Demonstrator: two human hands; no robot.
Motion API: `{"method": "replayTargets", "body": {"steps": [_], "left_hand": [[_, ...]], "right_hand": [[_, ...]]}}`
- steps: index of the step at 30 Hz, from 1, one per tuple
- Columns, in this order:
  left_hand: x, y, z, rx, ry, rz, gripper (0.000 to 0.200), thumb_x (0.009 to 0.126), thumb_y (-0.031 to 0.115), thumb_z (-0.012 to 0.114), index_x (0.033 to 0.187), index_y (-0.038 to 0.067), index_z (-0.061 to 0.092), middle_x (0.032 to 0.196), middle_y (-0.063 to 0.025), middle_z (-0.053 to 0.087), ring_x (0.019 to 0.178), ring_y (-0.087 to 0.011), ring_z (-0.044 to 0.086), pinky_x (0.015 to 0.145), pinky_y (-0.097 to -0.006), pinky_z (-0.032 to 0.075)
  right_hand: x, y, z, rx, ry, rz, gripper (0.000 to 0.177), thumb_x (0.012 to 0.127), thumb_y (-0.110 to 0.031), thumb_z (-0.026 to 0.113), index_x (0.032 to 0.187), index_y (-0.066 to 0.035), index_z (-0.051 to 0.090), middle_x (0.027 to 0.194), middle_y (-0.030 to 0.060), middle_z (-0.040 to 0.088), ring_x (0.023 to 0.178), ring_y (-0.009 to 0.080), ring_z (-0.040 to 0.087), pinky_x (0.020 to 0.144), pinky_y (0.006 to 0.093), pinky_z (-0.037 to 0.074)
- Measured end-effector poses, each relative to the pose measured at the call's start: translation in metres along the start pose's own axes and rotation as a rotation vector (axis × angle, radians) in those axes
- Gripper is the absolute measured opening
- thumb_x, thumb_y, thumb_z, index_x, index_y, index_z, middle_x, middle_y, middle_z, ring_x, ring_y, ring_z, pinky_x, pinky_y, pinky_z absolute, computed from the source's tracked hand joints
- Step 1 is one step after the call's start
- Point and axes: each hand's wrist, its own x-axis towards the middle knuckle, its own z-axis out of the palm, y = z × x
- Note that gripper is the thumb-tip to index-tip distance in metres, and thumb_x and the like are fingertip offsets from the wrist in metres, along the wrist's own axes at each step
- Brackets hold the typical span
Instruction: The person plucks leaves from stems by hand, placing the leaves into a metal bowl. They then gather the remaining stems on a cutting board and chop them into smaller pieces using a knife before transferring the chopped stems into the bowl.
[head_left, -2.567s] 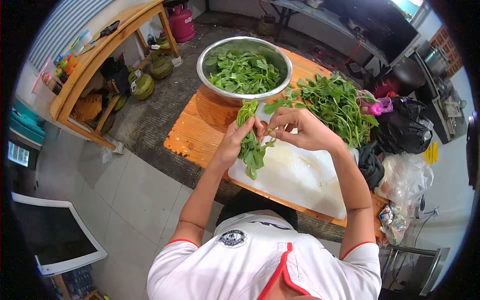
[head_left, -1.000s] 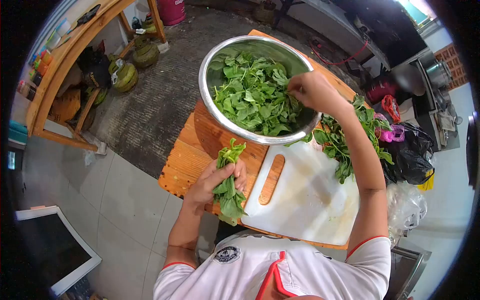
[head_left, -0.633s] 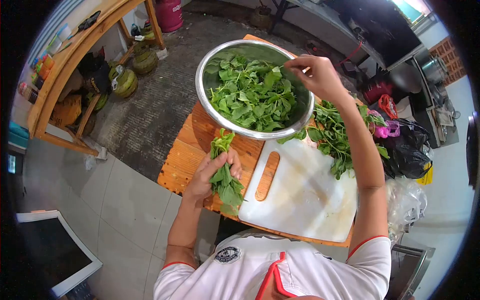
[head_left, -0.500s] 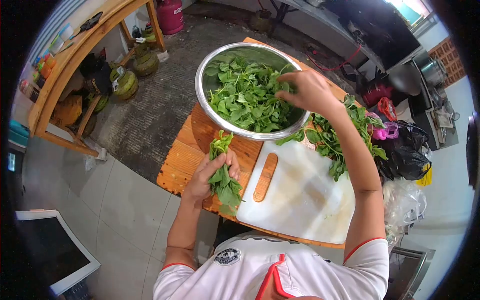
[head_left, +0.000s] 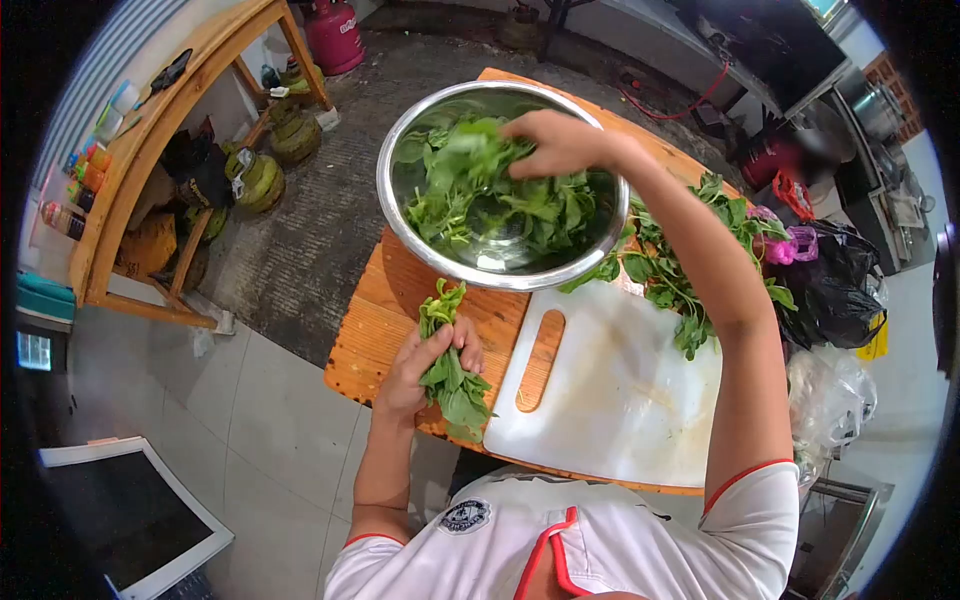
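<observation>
Head view: the left hand [head_left: 422,365] is closed around a bunch of greens [head_left: 458,388], held over the near edge of the wooden worktop [head_left: 375,320], just left of the white cutting board [head_left: 615,395]. The right hand [head_left: 555,142] is down in the steel bowl [head_left: 386,190], fingers curled on the leaves [head_left: 470,205]; whether it grips any is unclear. Loose stalks [head_left: 685,285] lie beside the bowl.

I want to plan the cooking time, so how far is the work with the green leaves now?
Done: the bowl already holds many loose leaves. In hand: the right hand is down among those leaves, and the left hand grips a small bunch at the edge of the table. Left: a pile of greens lies beside the cutting board, apparently unsorted.
</observation>
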Motion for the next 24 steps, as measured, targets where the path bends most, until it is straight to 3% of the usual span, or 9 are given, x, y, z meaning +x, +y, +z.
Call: {"method": "replayTargets", "body": {"steps": [3, 6, 9, 10, 13, 14, 17, 20, 24], "left_hand": [[-0.002, 0.001, 0.003, -0.014, 0.027, -0.025, 0.025, 0.1, 0.029, 0.047, 0.087, 0.008, 0.044, 0.076, -0.0061, 0.049, 0.075, -0.0168, 0.051, 0.074, -0.0316, 0.044], [-0.002, -0.001, 0.001, -0.005, 0.009, -0.039, 0.025, 0.099, 0.029, 0.047, 0.087, 0.008, 0.044, 0.077, -0.0061, 0.05, 0.076, -0.0165, 0.051, 0.073, -0.0308, 0.044], [-0.002, 0.0, 0.0, -0.004, -0.011, -0.075, 0.025, 0.1, 0.029, 0.047, 0.087, 0.008, 0.044, 0.078, -0.0061, 0.05, 0.078, -0.0165, 0.051, 0.073, -0.0301, 0.043], [-0.002, 0.0, -0.001, -0.002, -0.012, -0.077, 0.024, 0.1, 0.029, 0.047, 0.087, 0.008, 0.045, 0.079, -0.0062, 0.05, 0.078, -0.0165, 0.051, 0.074, -0.0302, 0.044], [-0.003, 0.001, 0.0, -0.003, -0.012, -0.088, 0.024, 0.1, 0.028, 0.046, 0.088, 0.008, 0.046, 0.079, -0.0062, 0.051, 0.08, -0.0168, 0.052, 0.075, -0.0303, 0.044], [-0.003, 0.001, 0.0, -0.008, -0.01, -0.096, 0.024, 0.1, 0.028, 0.046, 0.088, 0.008, 0.046, 0.08, -0.0062, 0.051, 0.08, -0.0169, 0.052, 0.075, -0.0303, 0.044], [-0.002, 0.001, 0.0, -0.018, -0.01, -0.104, 0.023, 0.1, 0.028, 0.046, 0.089, 0.007, 0.047, 0.08, -0.0062, 0.051, 0.08, -0.0169, 0.052, 0.076, -0.0304, 0.045], [-0.002, 0.001, 0.0, -0.008, -0.018, -0.106, 0.024, 0.101, 0.028, 0.046, 0.089, 0.007, 0.047, 0.08, -0.0061, 0.051, 0.08, -0.0166, 0.053, 0.076, -0.0301, 0.045], [-0.003, 0.0, 0.001, 0.014, -0.004, -0.11, 0.024, 0.101, 0.029, 0.046, 0.09, 0.007, 0.047, 0.08, -0.0059, 0.052, 0.079, -0.016, 0.053, 0.074, -0.0294, 0.045]], "right_hand": [[-0.017, -0.019, -0.041, 0.355, -0.168, 0.465, 0.057, 0.079, -0.028, 0.067, 0.129, -0.002, 0.056, 0.113, 0.013, 0.066, 0.101, 0.0216, 0.062, 0.091, 0.0347, 0.049], [-0.027, -0.007, -0.051, 0.451, -0.22, 0.46, 0.064, 0.079, -0.028, 0.068, 0.135, -0.004, 0.051, 0.116, 0.0122, 0.065, 0.105, 0.0209, 0.061, 0.092, 0.0345, 0.049], [-0.023, 0.0, -0.038, 0.372, -0.251, 0.32, 0.07, 0.077, -0.039, 0.07, 0.132, -0.002, 0.052, 0.115, 0.0134, 0.065, 0.097, 0.0224, 0.064, 0.087, 0.0336, 0.052], [-0.014, 0.003, -0.034, 0.264, -0.299, 0.303, 0.06, 0.082, -0.028, 0.069, 0.133, -0.002, 0.052, 0.119, 0.0127, 0.065, 0.103, 0.0208, 0.063, 0.093, 0.0326, 0.049], [-0.008, 0.001, -0.033, 0.089, -0.044, 0.232, 0.046, 0.086, -0.023, 0.067, 0.125, -0.001, 0.058, 0.112, 0.0111, 0.067, 0.094, 0.0189, 0.065, 0.085, 0.0322, 0.053], [-0.011, -0.002, -0.036, 0.067, -0.009, 0.204, 0.032, 0.086, -0.012, 0.064, 0.116, 0.0, 0.064, 0.101, 0.0102, 0.069, 0.083, 0.0147, 0.066, 0.075, 0.0299, 0.055], [-0.013, 0.014, -0.039, 0.165, 0.063, 0.15, 0.031, 0.078, -0.014, 0.07, 0.109, -0.008, 0.07, 0.097, 0.0125, 0.071, 0.085, 0.0225, 0.067, 0.08, 0.0366, 0.053], [-0.023, -0.001, -0.043, 0.133, 0.108, 0.121, 0.031, 0.081, 0.004, 0.058, 0.11, 0.001, 0.066, 0.089, 0.01, 0.069, 0.077, 0.0109, 0.065, 0.07, 0.0284, 0.055], [-0.029, 0.001, -0.04, 0.025, 0.171, 0.141, 0.035, 0.076, 0.004, 0.058, 0.11, -0.002, 0.067, 0.091, 0.0124, 0.07, 0.08, 0.0175, 0.066, 0.076, 0.0325, 0.054]]}}
